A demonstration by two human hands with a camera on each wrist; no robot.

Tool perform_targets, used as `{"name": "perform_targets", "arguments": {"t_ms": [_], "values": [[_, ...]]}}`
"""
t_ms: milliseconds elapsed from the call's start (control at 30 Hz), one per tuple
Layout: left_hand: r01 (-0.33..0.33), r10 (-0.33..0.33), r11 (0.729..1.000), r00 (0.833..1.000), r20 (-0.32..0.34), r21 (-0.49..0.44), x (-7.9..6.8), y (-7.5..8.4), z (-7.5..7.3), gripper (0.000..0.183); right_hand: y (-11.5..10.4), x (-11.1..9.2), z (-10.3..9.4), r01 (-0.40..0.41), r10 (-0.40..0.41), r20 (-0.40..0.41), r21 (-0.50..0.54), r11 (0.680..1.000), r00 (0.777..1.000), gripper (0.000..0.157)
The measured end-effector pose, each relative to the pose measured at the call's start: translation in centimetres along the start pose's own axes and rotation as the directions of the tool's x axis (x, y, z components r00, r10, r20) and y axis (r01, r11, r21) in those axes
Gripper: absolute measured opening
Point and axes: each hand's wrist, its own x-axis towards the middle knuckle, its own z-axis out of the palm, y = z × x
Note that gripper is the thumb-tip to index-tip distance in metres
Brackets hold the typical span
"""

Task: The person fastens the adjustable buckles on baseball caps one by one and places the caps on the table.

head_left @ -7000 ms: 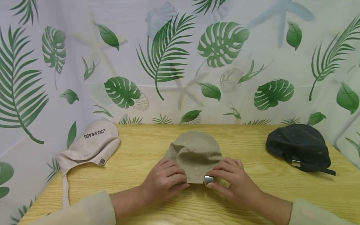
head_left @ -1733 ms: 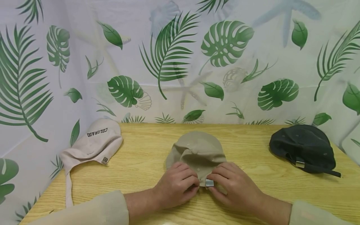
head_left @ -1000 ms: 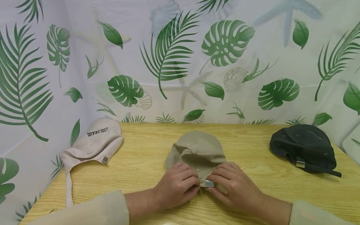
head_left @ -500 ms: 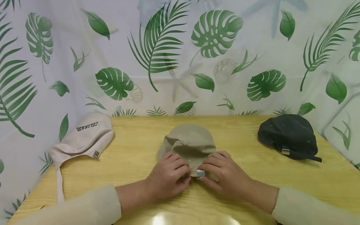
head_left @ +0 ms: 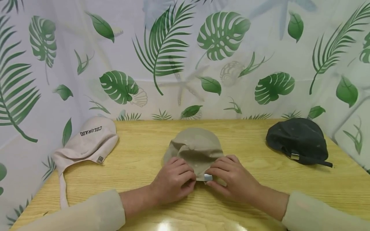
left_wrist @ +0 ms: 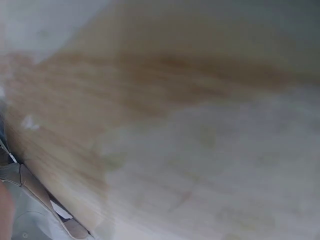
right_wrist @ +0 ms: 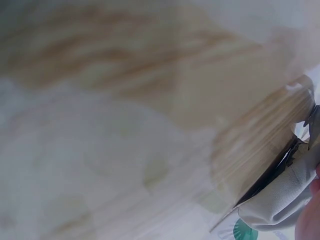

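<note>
A khaki baseball cap (head_left: 202,138) sits mid-table in the head view, its crown dented and the back edge toward me. My left hand (head_left: 174,179) pinches the back edge just left of a silver buckle (head_left: 208,177). From the other side my right hand (head_left: 234,178) holds the strap at the buckle between thumb and fingers. Only a corner of the cap (left_wrist: 37,217) shows in the left wrist view. In the right wrist view, the cap's cloth (right_wrist: 275,200) appears at the lower right beside a fingertip (right_wrist: 309,220). My fingers hide part of the strap.
A pale pink cap (head_left: 89,141) lettered COLORADO lies at the left, its strap hanging toward the front. A black cap (head_left: 297,139) with a metal buckle (head_left: 295,156) lies at the right. Leaf-printed cloth (head_left: 179,57) stands behind the wooden table (head_left: 138,150).
Since the oldest frame my left hand has come closer to the buckle, and the buckle has turned flatter toward me. In the last second the head view shifted; both hands keep their grip.
</note>
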Motion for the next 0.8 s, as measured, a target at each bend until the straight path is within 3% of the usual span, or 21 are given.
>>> {"name": "perform_targets", "arguments": {"t_ms": [800], "values": [[-0.044,0.043,0.999,0.999,-0.027,-0.031,-0.06,0.08,0.24,0.007,0.04,-0.1,0.23,0.024,-0.024,0.001,-0.004,1.0,1.0,0.028]]}}
